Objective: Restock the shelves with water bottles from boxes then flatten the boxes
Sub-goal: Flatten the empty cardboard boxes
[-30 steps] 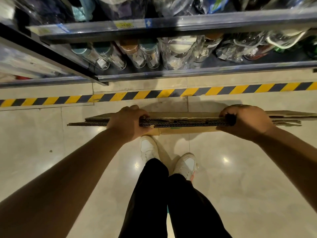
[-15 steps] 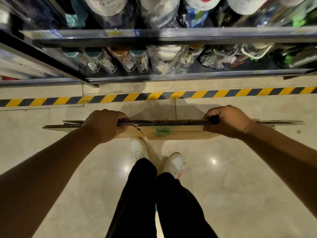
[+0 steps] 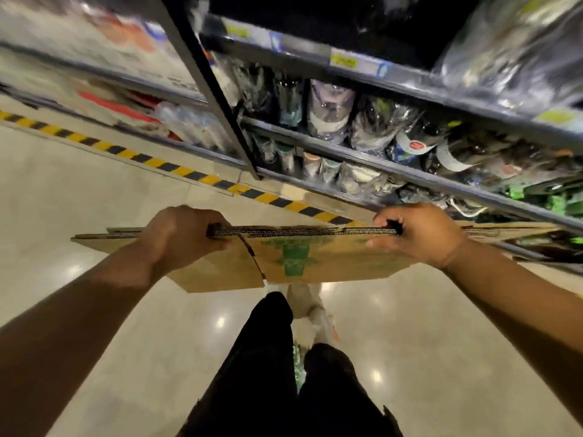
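A stack of flattened brown cardboard boxes (image 3: 331,263) with a green print hangs edge-up in front of me, above the floor. My left hand (image 3: 186,238) grips its top edge at the left, fingers curled over the corrugated rim. My right hand (image 3: 419,234) grips the same edge at the right. Water bottles (image 3: 331,111) stand in rows on the metal shelves (image 3: 410,175) beyond the cardboard, at the upper right; the view there is blurred.
A yellow-and-black hazard stripe (image 3: 176,170) runs along the floor at the foot of the shelving. A dark upright post (image 3: 217,99) divides two shelf bays. My legs in black trousers (image 3: 271,367) and white shoes stand on glossy beige tiles.
The view has swung left and tilted, so the shelves now run diagonally. The cardboard's printed face shows more. Both hands keep their grip on the top edge.
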